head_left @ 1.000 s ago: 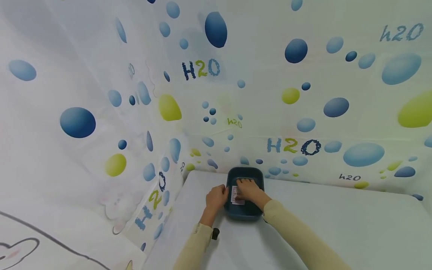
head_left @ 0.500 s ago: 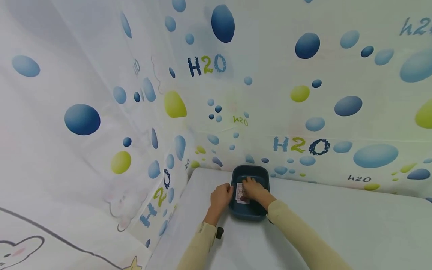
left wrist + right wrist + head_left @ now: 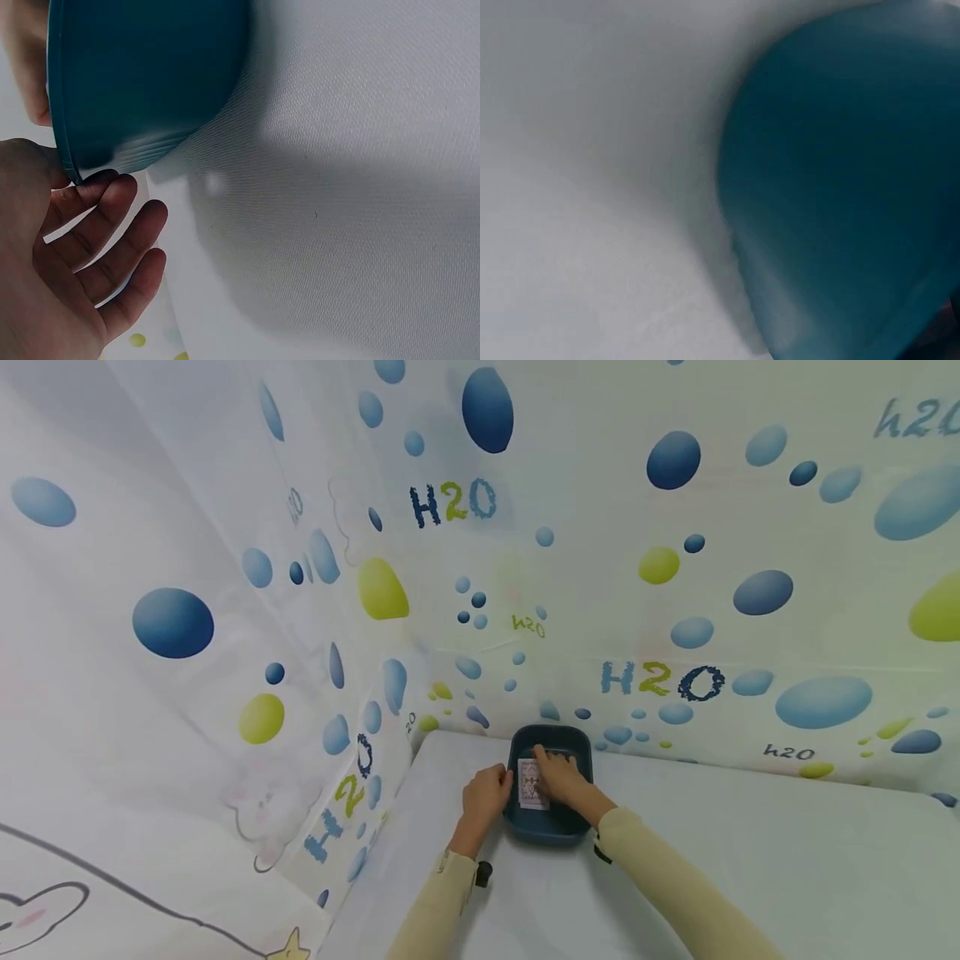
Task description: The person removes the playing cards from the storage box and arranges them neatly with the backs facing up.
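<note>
A dark teal plastic basin (image 3: 551,838) stands on the white surface, its outer wall also filling much of the right wrist view. Inside lies a pink-and-white patterned card (image 3: 533,783), perhaps a stack. My left hand (image 3: 486,792) pinches the basin's left rim; in the left wrist view its thumb sits behind the rim (image 3: 63,150) and the fingers (image 3: 124,255) spread below, outside the wall. Reaching over the near right rim, my right hand (image 3: 562,781) is inside the basin at the card's right side. Its fingertips are partly hidden, so what they touch is unclear.
The white tabletop (image 3: 750,852) extends to the right of the basin. Close behind it rises a white curtain-like wall (image 3: 570,635) with blue and green drops and H2O lettering. Another printed wall (image 3: 97,710) closes the left side.
My right hand has shifted within the basin, off part of the card, which shows more of its pattern now. The left hand stays at the rim. The head view has shifted slightly.
</note>
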The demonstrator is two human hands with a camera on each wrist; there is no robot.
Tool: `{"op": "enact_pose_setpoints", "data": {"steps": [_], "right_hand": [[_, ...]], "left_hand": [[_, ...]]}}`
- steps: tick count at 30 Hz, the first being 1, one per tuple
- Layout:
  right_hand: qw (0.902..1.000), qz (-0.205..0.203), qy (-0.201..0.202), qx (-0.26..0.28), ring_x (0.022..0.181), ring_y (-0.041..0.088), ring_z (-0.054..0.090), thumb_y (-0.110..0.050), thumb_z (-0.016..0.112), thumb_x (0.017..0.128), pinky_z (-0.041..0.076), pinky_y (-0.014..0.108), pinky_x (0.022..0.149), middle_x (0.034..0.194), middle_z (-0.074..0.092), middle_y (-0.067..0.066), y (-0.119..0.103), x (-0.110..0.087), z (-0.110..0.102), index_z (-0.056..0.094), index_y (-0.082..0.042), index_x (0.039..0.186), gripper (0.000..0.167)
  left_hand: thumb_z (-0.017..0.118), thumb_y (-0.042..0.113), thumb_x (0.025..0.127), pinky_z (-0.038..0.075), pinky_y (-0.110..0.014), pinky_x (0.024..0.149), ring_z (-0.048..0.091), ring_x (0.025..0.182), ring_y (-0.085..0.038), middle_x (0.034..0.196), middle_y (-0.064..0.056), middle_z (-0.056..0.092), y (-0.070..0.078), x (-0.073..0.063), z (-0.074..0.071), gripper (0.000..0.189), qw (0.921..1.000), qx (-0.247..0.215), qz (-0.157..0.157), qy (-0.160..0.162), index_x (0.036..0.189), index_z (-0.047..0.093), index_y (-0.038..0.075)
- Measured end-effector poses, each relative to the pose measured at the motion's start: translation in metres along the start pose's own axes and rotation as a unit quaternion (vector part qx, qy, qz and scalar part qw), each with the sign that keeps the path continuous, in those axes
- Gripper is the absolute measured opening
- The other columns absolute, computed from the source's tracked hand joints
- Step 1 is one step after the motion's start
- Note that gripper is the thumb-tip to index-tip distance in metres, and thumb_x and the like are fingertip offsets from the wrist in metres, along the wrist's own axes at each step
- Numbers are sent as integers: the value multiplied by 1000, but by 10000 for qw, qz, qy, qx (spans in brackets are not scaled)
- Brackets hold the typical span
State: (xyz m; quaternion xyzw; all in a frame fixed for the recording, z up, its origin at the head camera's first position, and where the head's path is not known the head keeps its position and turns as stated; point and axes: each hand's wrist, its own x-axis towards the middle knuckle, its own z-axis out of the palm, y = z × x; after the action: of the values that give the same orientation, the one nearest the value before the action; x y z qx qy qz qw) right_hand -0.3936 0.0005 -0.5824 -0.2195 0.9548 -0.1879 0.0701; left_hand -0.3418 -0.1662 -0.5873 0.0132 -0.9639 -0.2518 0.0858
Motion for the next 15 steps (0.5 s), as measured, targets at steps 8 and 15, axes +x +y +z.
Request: {"op": "enact_pose_setpoints", "data": {"steps": [8,15], "right_hand": [[9871,-118,85,1596,91,24,66,1,61,96,56,40,76,113,66,19,0,-7,-8,49,-6,126,33],[9781,126,19,2078,81,19,63,-3,62,96,53,32,69,101,67,12,3,-16,-19,55,-5,126,31]], "left_hand": [[55,30,102,34,-28,48,46,52,-12,63,2,52,1,-1,1,33,10000,-14,-21,-17,73,55,14],[56,30,102,34,-28,49,46,53,-13,63,1,51,-1,-1,2,33,10000,-46,-26,36,73,55,14]]}}
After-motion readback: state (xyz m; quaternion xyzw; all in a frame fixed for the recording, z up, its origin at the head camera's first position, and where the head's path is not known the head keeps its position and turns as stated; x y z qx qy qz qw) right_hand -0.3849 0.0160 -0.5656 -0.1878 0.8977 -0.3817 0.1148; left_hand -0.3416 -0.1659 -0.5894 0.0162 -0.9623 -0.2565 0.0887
